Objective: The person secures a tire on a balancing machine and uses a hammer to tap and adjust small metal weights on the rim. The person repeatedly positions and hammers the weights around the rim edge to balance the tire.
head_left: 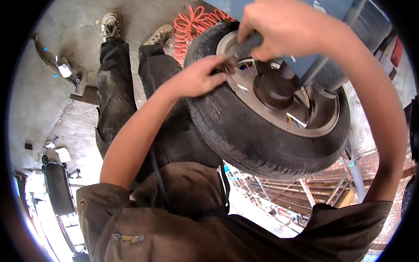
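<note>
In front of me a black tire [262,148] on a bronze-grey wheel rim [288,125] is mounted on the shaft of a blue machine [334,11]. A dark round hub clamp [274,89] sits at the rim's centre. My right hand [283,30] reaches over the wheel and is closed around a dark-handled tool [249,43], whose kind I cannot make out. The tool's lower end is near the rim edge. There, my left hand [200,76] bends its fingers over the tire's sidewall, fingertips at the rim. Whatever it pinches is blurred and too small to name.
A coiled orange air hose [192,26] lies on the floor behind the tire. A grey cylinder-like machine part [369,26] stands to the right. Metal bars on a rack [288,192] show below the wheel. A black padded seat [60,187] is at the lower left.
</note>
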A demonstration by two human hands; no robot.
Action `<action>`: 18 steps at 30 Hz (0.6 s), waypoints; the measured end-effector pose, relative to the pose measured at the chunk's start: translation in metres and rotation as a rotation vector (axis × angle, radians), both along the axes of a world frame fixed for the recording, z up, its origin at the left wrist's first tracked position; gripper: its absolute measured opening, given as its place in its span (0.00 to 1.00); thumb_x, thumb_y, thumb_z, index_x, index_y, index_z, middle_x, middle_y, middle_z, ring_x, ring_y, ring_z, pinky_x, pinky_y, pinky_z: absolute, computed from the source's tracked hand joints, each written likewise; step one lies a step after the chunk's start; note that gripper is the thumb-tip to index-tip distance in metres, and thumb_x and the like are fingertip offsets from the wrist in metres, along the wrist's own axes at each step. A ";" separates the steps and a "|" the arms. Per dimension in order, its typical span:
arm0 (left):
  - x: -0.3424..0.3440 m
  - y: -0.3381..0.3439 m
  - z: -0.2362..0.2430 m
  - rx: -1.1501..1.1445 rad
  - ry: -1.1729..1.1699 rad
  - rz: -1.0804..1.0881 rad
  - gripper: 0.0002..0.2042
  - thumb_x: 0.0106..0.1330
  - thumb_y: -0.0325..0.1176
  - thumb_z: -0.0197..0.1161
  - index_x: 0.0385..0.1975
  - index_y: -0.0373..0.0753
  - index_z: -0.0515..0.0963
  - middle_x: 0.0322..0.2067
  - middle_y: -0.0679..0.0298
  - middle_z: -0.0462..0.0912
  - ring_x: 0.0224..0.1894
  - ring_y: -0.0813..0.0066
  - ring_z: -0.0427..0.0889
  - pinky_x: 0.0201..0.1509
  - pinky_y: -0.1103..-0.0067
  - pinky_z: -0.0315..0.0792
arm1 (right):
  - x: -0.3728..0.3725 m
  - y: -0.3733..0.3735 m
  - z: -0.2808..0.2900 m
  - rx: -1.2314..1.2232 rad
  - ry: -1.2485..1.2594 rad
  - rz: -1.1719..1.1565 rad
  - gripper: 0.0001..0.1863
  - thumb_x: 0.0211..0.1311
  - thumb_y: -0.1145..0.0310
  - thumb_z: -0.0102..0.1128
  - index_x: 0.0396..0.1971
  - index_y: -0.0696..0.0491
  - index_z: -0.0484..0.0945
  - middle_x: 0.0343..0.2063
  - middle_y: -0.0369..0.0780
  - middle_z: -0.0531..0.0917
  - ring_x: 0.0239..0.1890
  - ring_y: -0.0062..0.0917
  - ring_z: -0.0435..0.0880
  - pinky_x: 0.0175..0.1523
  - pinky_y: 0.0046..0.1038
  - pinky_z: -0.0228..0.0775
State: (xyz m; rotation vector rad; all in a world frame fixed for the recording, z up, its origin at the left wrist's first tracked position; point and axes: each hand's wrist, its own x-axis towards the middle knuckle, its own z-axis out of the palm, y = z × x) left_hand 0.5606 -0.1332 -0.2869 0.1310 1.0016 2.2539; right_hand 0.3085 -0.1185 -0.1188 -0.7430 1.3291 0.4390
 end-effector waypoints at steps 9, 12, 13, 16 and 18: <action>-0.003 -0.006 0.002 -0.120 -0.225 0.092 0.10 0.81 0.28 0.50 0.51 0.34 0.79 0.35 0.70 0.77 0.39 0.83 0.73 0.50 0.80 0.71 | 0.046 0.077 0.073 -0.329 0.442 -0.018 0.19 0.61 0.68 0.70 0.53 0.51 0.85 0.35 0.45 0.84 0.39 0.43 0.84 0.42 0.41 0.77; 0.004 -0.002 -0.018 -0.186 -0.313 0.238 0.11 0.77 0.25 0.52 0.51 0.37 0.81 0.34 0.69 0.80 0.39 0.81 0.77 0.47 0.81 0.74 | 0.068 0.088 0.101 -0.154 0.425 -0.121 0.21 0.62 0.67 0.69 0.56 0.51 0.80 0.35 0.43 0.81 0.39 0.43 0.83 0.41 0.42 0.76; 0.006 -0.004 -0.029 -0.275 -0.401 0.246 0.12 0.75 0.25 0.54 0.52 0.36 0.82 0.37 0.66 0.84 0.40 0.81 0.79 0.47 0.81 0.74 | 0.075 0.094 0.105 -0.117 0.409 -0.165 0.22 0.63 0.67 0.69 0.57 0.51 0.79 0.34 0.43 0.79 0.38 0.43 0.83 0.41 0.43 0.75; 0.020 -0.027 -0.071 -0.537 -0.532 0.345 0.15 0.71 0.23 0.53 0.52 0.34 0.83 0.44 0.61 0.87 0.43 0.78 0.82 0.52 0.80 0.76 | 0.094 0.114 0.112 -0.065 0.405 -0.211 0.16 0.66 0.69 0.65 0.53 0.54 0.78 0.38 0.45 0.79 0.40 0.44 0.83 0.43 0.44 0.76; 0.045 -0.044 -0.113 -0.699 -0.530 0.332 0.18 0.69 0.23 0.53 0.55 0.33 0.82 0.47 0.58 0.88 0.49 0.73 0.84 0.58 0.77 0.76 | 0.098 0.122 0.116 -0.016 0.401 -0.249 0.15 0.69 0.69 0.62 0.53 0.55 0.76 0.42 0.47 0.79 0.43 0.46 0.83 0.44 0.45 0.76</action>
